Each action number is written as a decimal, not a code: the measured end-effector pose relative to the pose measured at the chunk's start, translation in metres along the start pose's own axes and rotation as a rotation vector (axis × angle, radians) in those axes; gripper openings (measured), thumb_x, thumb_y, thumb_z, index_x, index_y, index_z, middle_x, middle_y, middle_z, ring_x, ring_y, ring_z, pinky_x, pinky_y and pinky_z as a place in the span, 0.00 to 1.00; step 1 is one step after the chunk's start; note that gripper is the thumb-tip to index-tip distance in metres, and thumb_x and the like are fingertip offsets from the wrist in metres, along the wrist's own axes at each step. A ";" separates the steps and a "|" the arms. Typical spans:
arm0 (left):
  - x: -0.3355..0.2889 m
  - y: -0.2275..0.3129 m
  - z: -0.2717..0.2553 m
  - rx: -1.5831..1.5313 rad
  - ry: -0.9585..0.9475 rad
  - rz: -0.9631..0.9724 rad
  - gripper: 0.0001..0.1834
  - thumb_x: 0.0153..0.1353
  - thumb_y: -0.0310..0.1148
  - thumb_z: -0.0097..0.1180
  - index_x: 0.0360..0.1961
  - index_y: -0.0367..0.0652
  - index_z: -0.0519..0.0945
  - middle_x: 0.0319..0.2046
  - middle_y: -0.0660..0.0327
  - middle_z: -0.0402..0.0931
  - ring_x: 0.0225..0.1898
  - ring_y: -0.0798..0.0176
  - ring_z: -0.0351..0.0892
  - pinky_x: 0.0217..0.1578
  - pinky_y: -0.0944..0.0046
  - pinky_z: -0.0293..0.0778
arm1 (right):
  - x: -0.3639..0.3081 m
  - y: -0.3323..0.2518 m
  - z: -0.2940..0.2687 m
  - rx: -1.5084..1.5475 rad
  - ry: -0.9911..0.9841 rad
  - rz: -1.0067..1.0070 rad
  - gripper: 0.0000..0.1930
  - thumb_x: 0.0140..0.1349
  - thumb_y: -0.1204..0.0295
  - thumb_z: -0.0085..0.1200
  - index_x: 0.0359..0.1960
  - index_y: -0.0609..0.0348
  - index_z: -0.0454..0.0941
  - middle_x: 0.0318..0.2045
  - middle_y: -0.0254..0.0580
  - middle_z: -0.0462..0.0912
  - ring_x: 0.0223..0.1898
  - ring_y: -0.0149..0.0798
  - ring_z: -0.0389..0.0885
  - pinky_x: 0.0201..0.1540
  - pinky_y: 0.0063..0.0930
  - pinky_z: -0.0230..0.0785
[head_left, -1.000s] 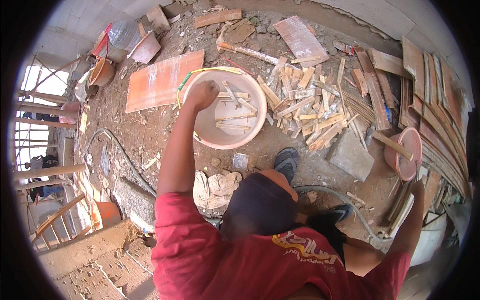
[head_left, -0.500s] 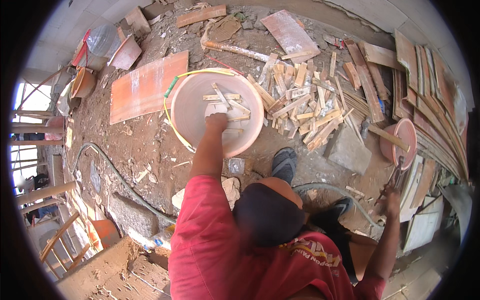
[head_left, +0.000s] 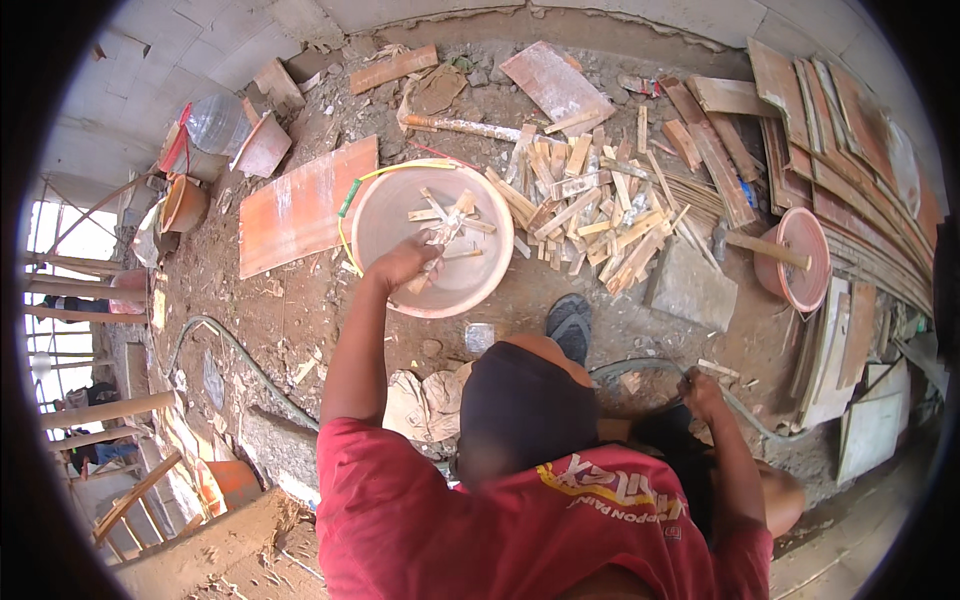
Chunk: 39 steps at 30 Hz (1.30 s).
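My left hand [head_left: 405,262] is closed over the near left side of a large pale pink tub [head_left: 505,240], gripping short wooden strips [head_left: 452,222]. Other strips lie crossed on the tub's bottom. A yellow and green hose piece [head_left: 350,197] curves along the tub's left rim. My right hand [head_left: 703,395] is a fist at the right, beside my bent knee and a grey-green hose [head_left: 745,412]. What it holds, if anything, is hidden. Right of the tub lies a heap of short wood pieces [head_left: 600,205].
A hammer [head_left: 765,247] rests with its handle over a small pink bucket [head_left: 800,285]. Near it lies a concrete block [head_left: 692,288]. Stacked boards [head_left: 850,150] lean at the far right. An orange-brown panel [head_left: 305,210] lies left of the tub.
My left hand has lifted from the tub's bottom toward its near left side with wooden strips. My right hand has moved left, away from the small bucket; the pincers it held no longer show.
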<state>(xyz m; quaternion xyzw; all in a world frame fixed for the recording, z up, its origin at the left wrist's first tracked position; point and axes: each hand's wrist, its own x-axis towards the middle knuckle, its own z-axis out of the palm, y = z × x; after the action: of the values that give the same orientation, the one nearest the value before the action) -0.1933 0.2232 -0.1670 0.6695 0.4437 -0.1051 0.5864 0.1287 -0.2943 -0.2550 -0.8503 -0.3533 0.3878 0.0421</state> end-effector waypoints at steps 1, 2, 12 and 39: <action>-0.007 0.009 0.004 -0.188 -0.017 0.047 0.14 0.64 0.30 0.47 0.48 0.34 0.69 0.31 0.56 0.77 0.30 0.62 0.80 0.31 0.60 0.78 | 0.013 0.000 0.016 -0.051 -0.030 0.002 0.18 0.57 0.63 0.55 0.43 0.65 0.74 0.39 0.64 0.80 0.44 0.64 0.78 0.47 0.50 0.71; -0.015 0.019 0.009 -0.374 -0.029 0.093 0.14 0.64 0.29 0.47 0.48 0.34 0.69 0.32 0.56 0.77 0.28 0.62 0.80 0.30 0.61 0.78 | 0.027 0.001 0.031 -0.101 -0.061 -0.002 0.19 0.56 0.63 0.57 0.43 0.64 0.74 0.39 0.64 0.80 0.45 0.63 0.79 0.47 0.50 0.71; -0.016 0.256 0.098 0.047 -0.125 0.329 0.16 0.64 0.31 0.49 0.50 0.35 0.68 0.31 0.57 0.74 0.26 0.66 0.76 0.24 0.67 0.76 | 0.079 0.047 0.099 0.058 -0.027 -0.072 0.20 0.46 0.66 0.58 0.39 0.68 0.78 0.37 0.64 0.82 0.41 0.60 0.81 0.45 0.46 0.74; 0.101 0.065 0.476 -0.457 -0.444 -0.447 0.13 0.72 0.41 0.42 0.37 0.44 0.71 0.21 0.63 0.68 0.18 0.65 0.66 0.20 0.59 0.68 | 0.000 -0.003 -0.072 0.596 0.819 0.231 0.15 0.56 0.67 0.60 0.37 0.65 0.71 0.27 0.58 0.79 0.33 0.58 0.80 0.37 0.45 0.71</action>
<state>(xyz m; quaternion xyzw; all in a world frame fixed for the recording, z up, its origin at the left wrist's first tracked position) 0.0925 -0.1418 -0.3271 0.3694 0.4530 -0.2710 0.7648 0.1768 -0.2775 -0.2036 -0.9169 -0.0861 0.1089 0.3742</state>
